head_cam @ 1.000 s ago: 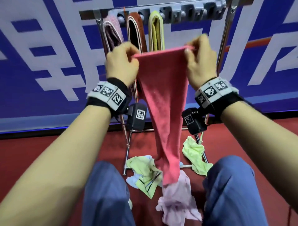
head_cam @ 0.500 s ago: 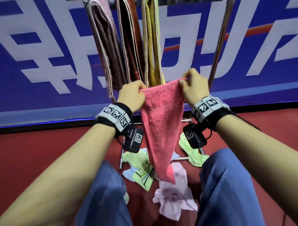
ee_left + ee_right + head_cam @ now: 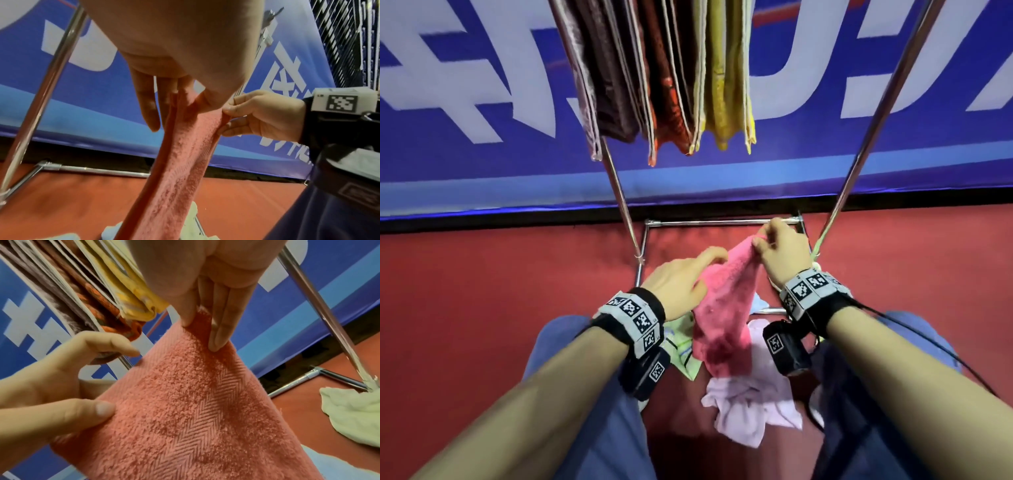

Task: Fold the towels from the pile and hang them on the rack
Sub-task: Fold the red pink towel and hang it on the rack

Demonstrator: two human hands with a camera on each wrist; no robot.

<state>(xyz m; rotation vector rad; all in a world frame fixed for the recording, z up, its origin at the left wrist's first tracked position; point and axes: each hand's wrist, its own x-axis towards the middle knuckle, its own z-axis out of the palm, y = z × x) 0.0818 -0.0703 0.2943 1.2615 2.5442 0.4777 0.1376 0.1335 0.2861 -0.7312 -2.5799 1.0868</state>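
Right hand: the right hand (image 3: 780, 253) pinches the top corner of the pink terry-cloth towel (image 3: 726, 308) between thumb and fingertips (image 3: 216, 340).
Left hand: the left hand (image 3: 678, 284) holds the towel's other edge, thumb (image 3: 96, 408) on the near face, fingers loosely extended behind it.
Towel: it hangs down between the person's knees, its lower end over the pale pink crumpled cloth (image 3: 753, 407) on the red floor (image 3: 482, 308).
Pile: a light green cloth (image 3: 353, 408) lies by the foot of the chrome metal rack (image 3: 619, 195).
Rack: folded brown, orange and yellow towels (image 3: 664, 75) hang side by side above the hands.
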